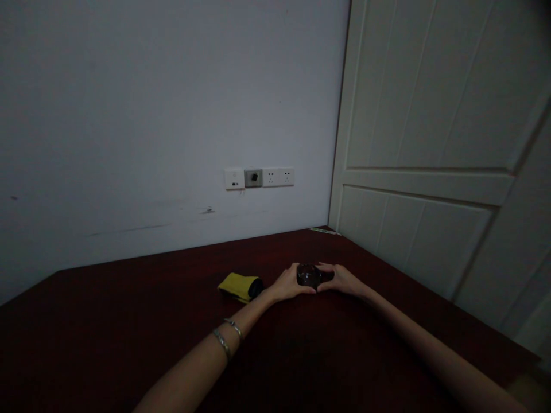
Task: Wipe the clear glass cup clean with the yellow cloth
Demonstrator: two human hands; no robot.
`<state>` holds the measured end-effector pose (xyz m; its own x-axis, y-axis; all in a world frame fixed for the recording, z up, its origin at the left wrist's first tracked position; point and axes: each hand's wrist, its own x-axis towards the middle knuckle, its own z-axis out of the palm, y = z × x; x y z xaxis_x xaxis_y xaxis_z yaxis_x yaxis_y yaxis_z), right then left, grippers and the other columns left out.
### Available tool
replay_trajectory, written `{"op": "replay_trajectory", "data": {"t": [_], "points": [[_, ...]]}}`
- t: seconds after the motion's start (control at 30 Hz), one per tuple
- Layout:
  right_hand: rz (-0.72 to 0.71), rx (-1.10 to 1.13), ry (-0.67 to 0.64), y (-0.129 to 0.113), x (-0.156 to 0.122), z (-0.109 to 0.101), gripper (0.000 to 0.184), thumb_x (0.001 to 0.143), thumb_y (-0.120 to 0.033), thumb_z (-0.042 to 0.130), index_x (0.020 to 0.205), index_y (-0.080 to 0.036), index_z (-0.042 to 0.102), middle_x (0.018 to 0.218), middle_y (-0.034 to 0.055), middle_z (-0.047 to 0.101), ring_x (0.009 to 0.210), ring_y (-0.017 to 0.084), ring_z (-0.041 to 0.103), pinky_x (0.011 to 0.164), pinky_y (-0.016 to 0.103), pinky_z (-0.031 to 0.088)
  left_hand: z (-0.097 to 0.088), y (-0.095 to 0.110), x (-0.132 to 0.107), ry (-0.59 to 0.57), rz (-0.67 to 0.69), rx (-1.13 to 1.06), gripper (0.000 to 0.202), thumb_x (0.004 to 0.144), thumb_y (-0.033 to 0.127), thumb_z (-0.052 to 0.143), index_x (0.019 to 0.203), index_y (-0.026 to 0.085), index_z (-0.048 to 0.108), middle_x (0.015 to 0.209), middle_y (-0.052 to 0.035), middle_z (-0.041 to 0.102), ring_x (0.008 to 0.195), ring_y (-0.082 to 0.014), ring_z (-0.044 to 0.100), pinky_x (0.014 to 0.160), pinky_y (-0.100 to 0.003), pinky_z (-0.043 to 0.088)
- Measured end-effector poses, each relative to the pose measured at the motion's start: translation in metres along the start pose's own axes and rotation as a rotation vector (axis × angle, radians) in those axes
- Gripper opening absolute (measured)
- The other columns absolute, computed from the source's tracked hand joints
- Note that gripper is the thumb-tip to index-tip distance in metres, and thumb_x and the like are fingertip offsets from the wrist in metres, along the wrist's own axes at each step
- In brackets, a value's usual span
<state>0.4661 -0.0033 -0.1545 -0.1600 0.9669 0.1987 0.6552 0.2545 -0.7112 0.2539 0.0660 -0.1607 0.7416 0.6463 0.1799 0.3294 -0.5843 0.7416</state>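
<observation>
Both hands meet around a small, dark brown, glossy object (307, 275), with a rounded left part and a narrower right part; its exact kind cannot be made out. My left hand (289, 283) curves around its left side, thumb along the near edge. From the right, my right hand (342, 280) grips the narrower end between thumb and fingers. The object is at or just above the dark red tabletop (336, 350). Left of my left hand lies a yellow pouch-like thing (237, 285) with a black end, partly behind my wrist.
A pale wall (172, 115) borders the table at the back, carrying a row of sockets (278, 177) with a dark knob or plug on the grey plate (253, 178). A white panelled door (413, 143) flanks the right side. A thin pale strip (323, 231) lies at the far corner.
</observation>
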Motion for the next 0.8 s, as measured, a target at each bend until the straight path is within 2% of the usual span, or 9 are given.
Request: {"op": "replay_trajectory", "data": {"t": [0.3, 0.5, 0.57, 0.63, 0.7, 0.73, 0.8], "points": [[0.014, -0.017, -0.001, 0.004, 0.001, 0.001, 0.072, 0.056, -0.049, 0.079, 0.121, -0.022, 0.062, 0.131, 0.011, 0.058, 0.135, 0.032, 0.036, 0.113, 0.047, 0.025, 0.001, -0.001, -0.001, -0.004, -0.007, -0.005, 0.079, 0.057, 0.05, 0.078, 0.12, 0.014, 0.047, 0.12, -0.015, 0.058, 0.113, -0.0318, 0.055, 0.093, -0.041, 0.044], [0.041, -0.025, -0.017, 0.003, 0.0, 0.002, 0.074, 0.058, -0.05, 0.077, 0.124, -0.02, 0.06, 0.131, 0.0106, 0.058, 0.13, 0.032, 0.044, 0.111, 0.046, 0.029, -0.001, 0.0, 0.001, -0.044, -0.031, 0.002, 0.081, 0.058, 0.05, 0.077, 0.124, 0.014, 0.046, 0.126, -0.0166, 0.055, 0.119, -0.0332, 0.051, 0.099, -0.042, 0.04], [0.051, -0.024, -0.031, 0.001, -0.001, 0.003, 0.076, 0.059, -0.05, 0.077, 0.126, -0.021, 0.057, 0.13, 0.0092, 0.059, 0.126, 0.031, 0.049, 0.109, 0.046, 0.033, -0.001, 0.0, 0.002, -0.059, -0.063, 0.017, 0.094, 0.055, 0.053, 0.077, 0.131, 0.012, 0.04, 0.137, -0.0213, 0.045, 0.13, -0.0374, 0.039, 0.106, -0.046, 0.033], [0.071, -0.029, -0.038, 0.0, -0.002, 0.002, 0.083, 0.056, -0.049, 0.078, 0.13, -0.02, 0.053, 0.13, 0.0103, 0.059, 0.122, 0.03, 0.053, 0.107, 0.045, 0.036, -0.002, 0.002, 0.001, -0.077, -0.109, 0.031, 0.116, 0.049, 0.056, 0.079, 0.14, 0.007, 0.025, 0.149, -0.0269, 0.024, 0.14, -0.0418, 0.018, 0.111, -0.051, 0.023], [0.104, -0.046, -0.024, -0.002, -0.004, -0.002, 0.094, 0.05, -0.048, 0.082, 0.133, -0.017, 0.05, 0.133, 0.0138, 0.056, 0.122, 0.032, 0.053, 0.107, 0.046, 0.036, -0.005, 0.007, -0.003, -0.103, -0.15, 0.04, 0.135, 0.043, 0.058, 0.08, 0.145, 0.004, 0.01, 0.153, -0.0294, 0.004, 0.141, -0.0427, 0.0, 0.113, -0.054, 0.015], [0.122, -0.057, -0.006, -0.003, -0.005, -0.005, 0.098, 0.046, -0.047, 0.083, 0.133, -0.016, 0.05, 0.135, 0.0155, 0.053, 0.124, 0.033, 0.051, 0.108, 0.047, 0.035, -0.007, 0.009, -0.006, -0.115, -0.162, 0.043, 0.14, 0.041, 0.058, 0.081, 0.145, 0.003, 0.005, 0.153, -0.0293, -0.002, 0.141, -0.0422, -0.004, 0.114, -0.054, 0.014], [0.15, -0.083, 0.047, -0.009, -0.005, -0.014, 0.103, 0.04, -0.046, 0.085, 0.132, -0.015, 0.051, 0.137, 0.0182, 0.051, 0.127, 0.038, 0.047, 0.108, 0.052, 0.033, -0.016, 0.014, -0.013, -0.123, -0.169, 0.045, 0.14, 0.042, 0.057, 0.081, 0.146, 0.003, 0.004, 0.153, -0.0277, -0.003, 0.141, -0.0405, -0.004, 0.115, -0.052, 0.014]]}}
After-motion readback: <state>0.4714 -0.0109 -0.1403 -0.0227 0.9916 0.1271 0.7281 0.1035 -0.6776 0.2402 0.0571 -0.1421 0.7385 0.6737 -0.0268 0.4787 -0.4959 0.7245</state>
